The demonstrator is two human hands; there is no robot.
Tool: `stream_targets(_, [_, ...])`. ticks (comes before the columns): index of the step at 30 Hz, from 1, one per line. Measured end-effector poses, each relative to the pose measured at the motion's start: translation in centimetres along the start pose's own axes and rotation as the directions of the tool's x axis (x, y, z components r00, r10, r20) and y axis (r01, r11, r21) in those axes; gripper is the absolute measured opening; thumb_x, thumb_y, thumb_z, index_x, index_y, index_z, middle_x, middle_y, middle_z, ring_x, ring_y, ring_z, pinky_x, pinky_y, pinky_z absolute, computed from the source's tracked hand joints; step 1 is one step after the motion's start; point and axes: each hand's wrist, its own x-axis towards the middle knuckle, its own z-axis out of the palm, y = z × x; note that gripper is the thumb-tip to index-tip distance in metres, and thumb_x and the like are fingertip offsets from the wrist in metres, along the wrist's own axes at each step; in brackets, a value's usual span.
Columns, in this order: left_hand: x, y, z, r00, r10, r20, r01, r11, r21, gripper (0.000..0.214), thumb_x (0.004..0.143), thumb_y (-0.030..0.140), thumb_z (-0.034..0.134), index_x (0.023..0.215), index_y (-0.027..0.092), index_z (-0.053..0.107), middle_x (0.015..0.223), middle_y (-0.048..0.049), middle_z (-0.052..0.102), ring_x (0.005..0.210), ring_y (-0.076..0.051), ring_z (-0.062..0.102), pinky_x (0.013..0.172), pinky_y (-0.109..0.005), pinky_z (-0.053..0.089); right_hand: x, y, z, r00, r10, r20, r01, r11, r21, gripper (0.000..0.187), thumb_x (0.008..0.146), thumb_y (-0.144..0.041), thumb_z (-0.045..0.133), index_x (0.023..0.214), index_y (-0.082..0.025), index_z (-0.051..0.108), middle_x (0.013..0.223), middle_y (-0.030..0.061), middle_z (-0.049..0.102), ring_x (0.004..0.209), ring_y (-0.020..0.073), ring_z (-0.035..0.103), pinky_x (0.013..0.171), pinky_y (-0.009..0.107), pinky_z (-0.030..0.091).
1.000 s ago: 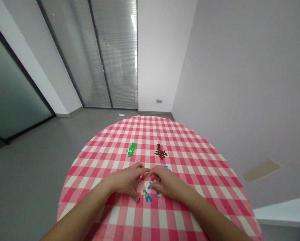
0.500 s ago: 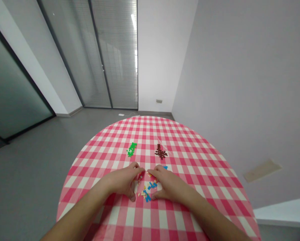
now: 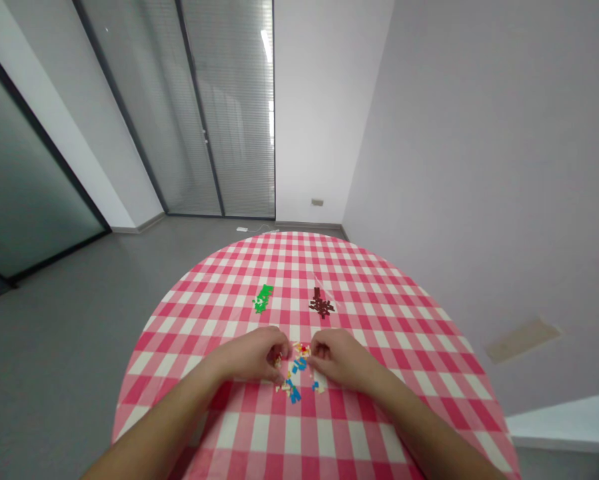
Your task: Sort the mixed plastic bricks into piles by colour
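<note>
A mixed pile of small building-block pieces lies between my hands on the checked tablecloth. It has blue pieces point(image 3: 293, 392), cream pieces point(image 3: 282, 387) and a few red and yellow pieces point(image 3: 303, 349). At the pile's left edge is my left hand point(image 3: 259, 353), its fingers curled and its thumb apart from them, with no piece visible in its grip. On the other side, my right hand point(image 3: 337, 357) has its fingers bent in close to the thumb; whatever may be between them is hidden. A small blue piece point(image 3: 315, 386) lies just below the right thumb.
Beyond my hands, a heap of green pieces point(image 3: 263, 299) lies to the left and a heap of dark brown pieces point(image 3: 321, 304) to the right. The round table point(image 3: 299, 257) wears a red-and-white checked cloth. A wall point(image 3: 479, 167) rises on the right.
Both hands have shifted slightly, and their fingers have curled inward. The right thumb has moved up off the pile's near side, uncovering blue and cream pieces. Red and yellow pieces now show between the hands.
</note>
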Motion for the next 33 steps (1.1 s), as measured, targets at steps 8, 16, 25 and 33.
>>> stream_targets(8, [0.0,2.0,0.9,1.000,-0.013,0.011,0.010,0.984,0.175,0.044,0.058,0.041,0.084,0.076,0.021,0.049,0.077,0.0014,0.058,0.065,-0.016,0.050,0.053,-0.027,0.025,-0.6,-0.6,0.2,0.976,0.028,0.216,-0.016,0.998,-0.058,0.020,0.071,-0.025,0.075,0.066,-0.017,0.057,0.060,-0.0037,0.055,0.054,0.0093,0.046,0.050,0.023,0.022])
stream_targets(16, [0.9,1.1,1.6,0.990,-0.012,-0.143,0.046,0.971,0.236,0.032,0.070,0.038,0.075,0.076,0.020,0.049,0.075,0.0015,0.056,0.063,-0.015,0.047,0.053,-0.027,0.023,0.3,-0.6,0.8,0.999,0.008,0.045,-0.004,0.997,-0.080,0.013,0.079,-0.019,0.066,0.070,-0.016,0.059,0.067,0.0003,0.061,0.060,0.0108,0.048,0.054,0.023,0.024])
stream_targets(25, [0.5,-0.3,0.6,0.998,0.043,-0.056,-0.047,0.997,-0.062,0.031,0.068,0.029,0.076,0.072,0.019,0.047,0.079,0.0017,0.059,0.067,-0.013,0.050,0.057,-0.025,0.032,-0.4,-1.0,0.8,0.932,-0.260,0.251,0.274,0.961,-0.022,0.007,0.075,-0.025,0.074,0.078,-0.022,0.068,0.073,-0.0031,0.063,0.067,0.0111,0.050,0.061,0.023,0.029])
stream_targets(33, [0.5,-0.8,0.7,0.997,0.062,-0.050,-0.069,0.986,-0.153,0.029,0.070,0.024,0.073,0.067,0.018,0.044,0.082,0.0000,0.062,0.067,-0.012,0.050,0.058,-0.025,0.035,-0.2,-1.2,1.0,0.929,-0.259,0.265,0.292,0.952,-0.094,0.008,0.079,-0.021,0.065,0.071,-0.019,0.064,0.070,-0.0022,0.063,0.066,0.0111,0.049,0.063,0.023,0.031])
